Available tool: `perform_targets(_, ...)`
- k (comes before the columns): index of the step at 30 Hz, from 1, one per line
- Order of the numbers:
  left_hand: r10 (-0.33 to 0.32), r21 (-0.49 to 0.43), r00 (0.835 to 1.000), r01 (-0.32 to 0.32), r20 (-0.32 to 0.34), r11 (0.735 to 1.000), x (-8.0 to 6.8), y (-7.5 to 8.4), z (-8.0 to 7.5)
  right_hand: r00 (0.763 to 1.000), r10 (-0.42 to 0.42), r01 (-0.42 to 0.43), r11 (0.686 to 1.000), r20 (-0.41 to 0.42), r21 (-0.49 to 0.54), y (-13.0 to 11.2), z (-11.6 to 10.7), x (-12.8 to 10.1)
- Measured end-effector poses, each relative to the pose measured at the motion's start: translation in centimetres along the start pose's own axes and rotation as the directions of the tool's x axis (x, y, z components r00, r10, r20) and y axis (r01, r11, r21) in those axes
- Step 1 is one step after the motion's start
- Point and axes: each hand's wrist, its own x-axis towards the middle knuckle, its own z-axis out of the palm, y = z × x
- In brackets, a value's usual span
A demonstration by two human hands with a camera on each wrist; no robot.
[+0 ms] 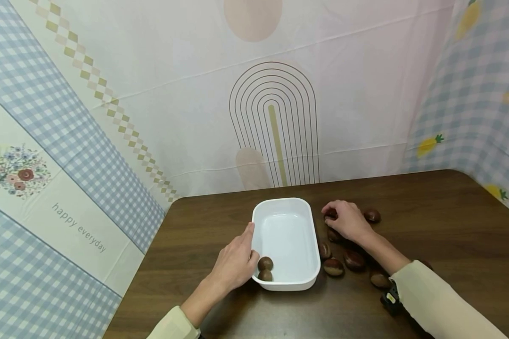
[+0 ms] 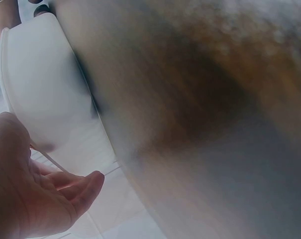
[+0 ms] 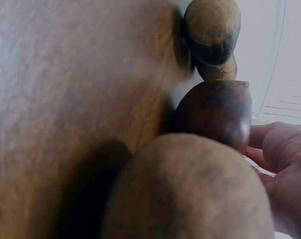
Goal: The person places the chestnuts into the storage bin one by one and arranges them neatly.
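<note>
"So, what are the hands doing?"
"Right hand (image 1: 348, 221), right of centre, is pinching a dark chestnut (image 1: 331, 213). Left hand (image 1: 236, 259), lower centre, is resting at the white dish (image 1: 286, 235)'s left rim, index finger lying straight; cannot tell whether it's gripping."
"What could be going wrong?"
"My guess: the shell's smoothness could be costing the fingertips their hold, or a low forearm could be scattering the neighbouring chestnuts (image 1: 354, 260)."
"Textures?"
"Shells are showing glossy brown, some tan-patched. Two round nuts (image 1: 265, 263) are sitting inside the dish's lower-left corner; its corners are curving smoothly. Wood-grained tabletop (image 1: 428, 212) is lying beneath."
</note>
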Motion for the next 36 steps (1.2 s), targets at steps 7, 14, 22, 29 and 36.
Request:
perform_targets(7, -0.008, 0.002, 1.0, 0.008, 0.007, 1.0, 0.02, 0.01, -0.01, 1.0, -0.004, 0.004, 1.0, -0.018, -0.008, 0.19, 0.22, 0.02)
perform_targets(14, -0.005, -0.002, 1.0, 0.005, 0.003, 1.0, 0.04, -0.01, 0.0, 1.0, 0.007, -0.007, 1.0, -0.022, -0.008, 0.44, 0.29, 0.16)
perform_targets(22, -0.008, -0.002, 1.0, 0.008, 0.006, 1.0, 0.07, -0.02, -0.01, 1.0, 0.004, -0.005, 1.0, -0.03, -0.024, 0.64, 0.41, 0.19)
perform_targets(29, 0.002, 0.005, 1.0, -0.002, -0.004, 1.0, 0.0, -0.16, 0.06, 0.999, 0.019, -0.019, 1.0, -0.042, -0.002, 0.79, 0.41, 0.07)
perform_targets(36, 0.0, 0.006, 1.0, 0.0, -0.004, 1.0, 0.02, -0.14, 0.06, 0.998, 0.045, -0.044, 0.999, -0.039, 0.012, 0.89, 0.26, 0.07)
